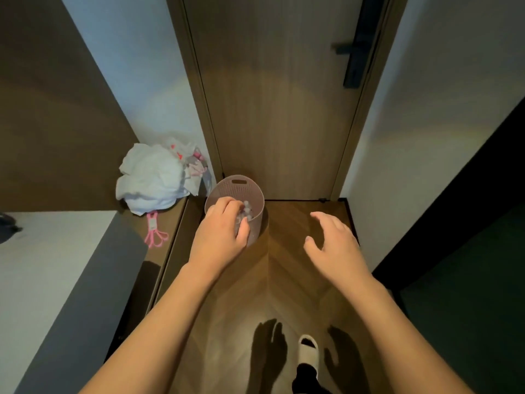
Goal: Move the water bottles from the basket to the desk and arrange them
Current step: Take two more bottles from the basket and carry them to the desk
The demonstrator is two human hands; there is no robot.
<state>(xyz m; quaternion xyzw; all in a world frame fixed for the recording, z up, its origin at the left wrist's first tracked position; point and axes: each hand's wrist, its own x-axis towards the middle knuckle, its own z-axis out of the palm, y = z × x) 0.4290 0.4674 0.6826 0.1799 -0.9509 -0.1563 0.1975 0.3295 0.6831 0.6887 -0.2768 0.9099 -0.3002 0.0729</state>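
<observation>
A pale pink perforated basket (241, 187) stands on the wooden floor in front of a closed door. Clear water bottles (247, 209) with light caps stand inside it; most of them are hidden by my hand. My left hand (220, 231) reaches into the basket from above, its fingers and thumb curled around the top of one bottle. My right hand (333, 241) hovers over the bare floor to the right of the basket, fingers spread and holding nothing. The white desk top (42, 265) lies at the left edge of the view.
A white plastic bag (154, 177) and a pink clip hanger (153, 231) lie on a low wooden ledge left of the basket. The door (278, 109) with a black handle is straight ahead. My slippered foot (308, 351) is on the floor below.
</observation>
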